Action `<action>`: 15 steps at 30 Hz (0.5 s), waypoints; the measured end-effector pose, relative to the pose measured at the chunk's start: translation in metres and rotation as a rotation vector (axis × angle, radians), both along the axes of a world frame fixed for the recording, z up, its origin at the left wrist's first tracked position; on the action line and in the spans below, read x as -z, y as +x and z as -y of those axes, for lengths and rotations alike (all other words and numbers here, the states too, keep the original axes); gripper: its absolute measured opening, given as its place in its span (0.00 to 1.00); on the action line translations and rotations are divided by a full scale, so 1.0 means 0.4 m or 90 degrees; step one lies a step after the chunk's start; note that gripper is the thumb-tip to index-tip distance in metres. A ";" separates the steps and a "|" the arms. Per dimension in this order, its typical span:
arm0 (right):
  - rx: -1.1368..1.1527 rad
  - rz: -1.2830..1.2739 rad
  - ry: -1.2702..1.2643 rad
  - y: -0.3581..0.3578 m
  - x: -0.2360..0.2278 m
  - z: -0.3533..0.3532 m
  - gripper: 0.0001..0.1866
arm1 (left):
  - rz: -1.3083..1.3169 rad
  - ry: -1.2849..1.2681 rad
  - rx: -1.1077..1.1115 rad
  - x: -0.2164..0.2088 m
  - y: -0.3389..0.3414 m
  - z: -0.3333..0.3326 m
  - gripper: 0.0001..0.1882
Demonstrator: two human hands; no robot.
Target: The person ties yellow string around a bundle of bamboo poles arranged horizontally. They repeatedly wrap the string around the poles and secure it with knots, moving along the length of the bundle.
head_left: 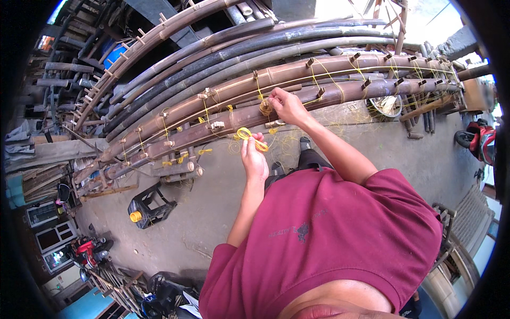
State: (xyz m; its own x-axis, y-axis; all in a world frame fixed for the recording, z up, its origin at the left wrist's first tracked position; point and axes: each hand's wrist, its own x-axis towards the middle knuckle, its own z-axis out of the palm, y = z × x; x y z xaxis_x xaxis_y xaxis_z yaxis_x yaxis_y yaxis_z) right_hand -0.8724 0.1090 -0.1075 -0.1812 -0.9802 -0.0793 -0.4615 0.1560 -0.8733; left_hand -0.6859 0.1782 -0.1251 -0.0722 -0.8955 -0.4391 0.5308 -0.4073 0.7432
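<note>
My left hand is closed round a looped bundle of yellow plastic twine, just on my side of the near bamboo pole. At that pole's middle, my right hand has its fingers bent together beside a brownish peg or wrapped piece. Whether the fingertips pinch a strand there is too small to tell. The near pole and the far bamboo pole lie side by side, both set with wooden pegs. Yellow twine runs between them in several places.
Several dark bamboo poles lie behind. Loose yellow twine is scattered on the floor below. A black stool with a yellow cup stands at the left, a basin of scraps at the right. Motorbikes are parked beyond.
</note>
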 end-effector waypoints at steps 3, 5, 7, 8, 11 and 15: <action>-0.055 0.053 0.018 0.009 -0.068 -0.023 0.11 | -0.008 -0.029 0.025 -0.011 -0.012 0.004 0.11; -0.072 0.105 0.045 0.020 -0.114 -0.043 0.10 | -0.004 -0.051 0.047 -0.043 -0.028 0.010 0.11; -0.076 0.136 0.050 0.031 -0.141 -0.082 0.10 | -0.044 -0.120 0.090 -0.069 -0.042 0.014 0.09; -0.076 0.097 0.002 0.037 -0.135 -0.102 0.09 | -0.065 -0.155 0.113 -0.075 -0.048 0.016 0.09; -0.030 0.100 -0.046 0.043 -0.117 -0.142 0.08 | -0.194 -0.159 0.157 -0.072 -0.050 0.026 0.09; 0.107 0.445 0.004 0.014 -0.039 -0.176 0.05 | -0.301 -0.148 0.232 -0.131 -0.055 0.014 0.09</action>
